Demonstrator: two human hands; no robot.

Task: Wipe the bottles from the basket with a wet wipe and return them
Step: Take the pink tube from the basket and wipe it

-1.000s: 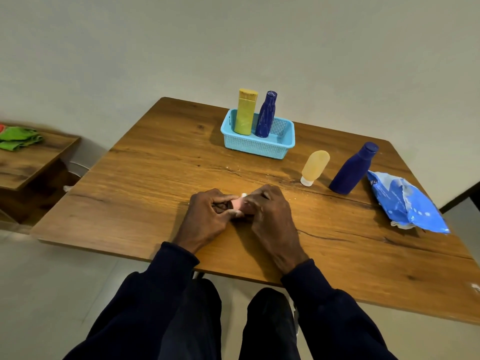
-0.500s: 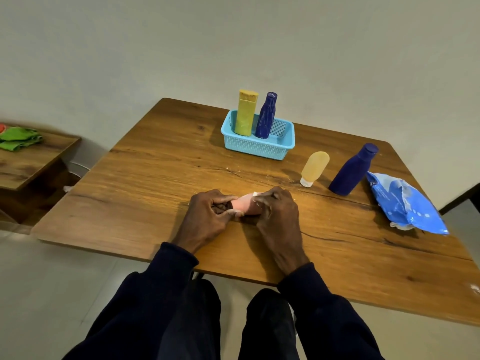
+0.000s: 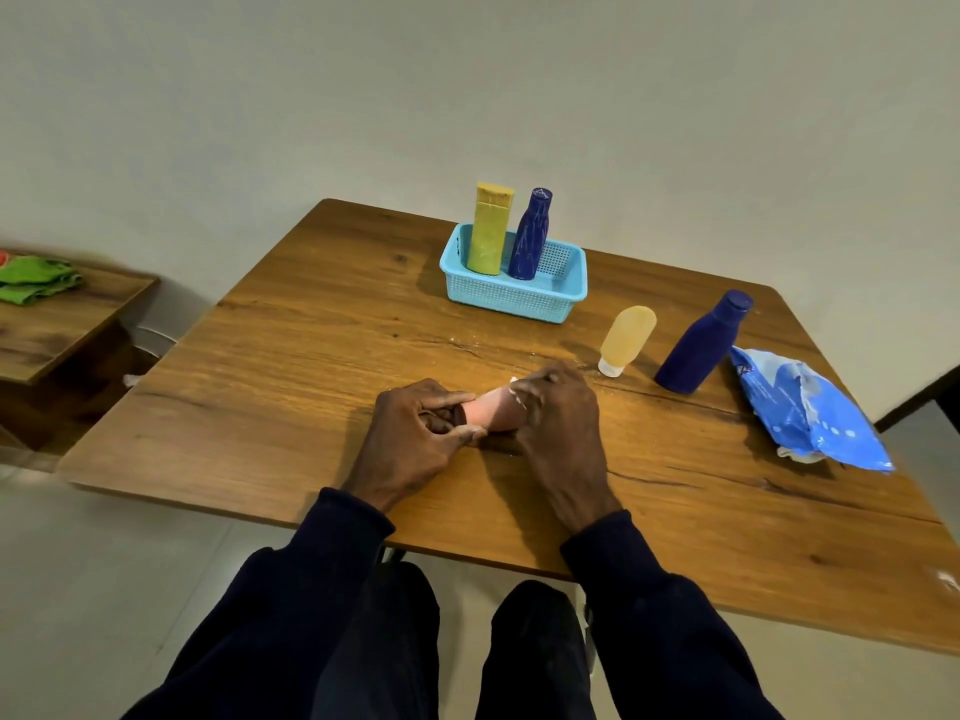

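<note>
- Now more of the pink bottle (image 3: 491, 412) shows between the two hands than a second ago. Back then I could see only a tiny bit of it.
- It lies on its side, low over the near middle of the counter (image 3: 311, 356), with one end in each hand. I cannot tell if it touches the wood.
- On the left hand (image 3: 415, 439), the fingers (image 3: 460, 434) are curled and pinch the left end of the bottle.
- On the right hand (image 3: 558, 423), the fingers (image 3: 535, 381) are curled over the right end. They grip a white wet wipe (image 3: 518, 400) against the bottle, and only small bits of it peek out.
- Both arms come from the bottom of the view in dark sleeves (image 3: 332, 553).
- Farther back sits a light blue basket (image 3: 509, 298). A yellow bottle (image 3: 488, 231) and a dark blue bottle (image 3: 530, 236) stand in its left part, side by side.
- Right of the basket, out on the wood, a pale orange bottle (image 3: 626, 337) stands on its white cap. A big blue bottle (image 3: 698, 345) stands near it on the right.
- A crinkly blue pack (image 3: 810, 413) lies just beside the big blue bottle, near the right edge.
- Far to the left is a small table (image 3: 62, 324) with a green cloth (image 3: 36, 278) on it.
</note>
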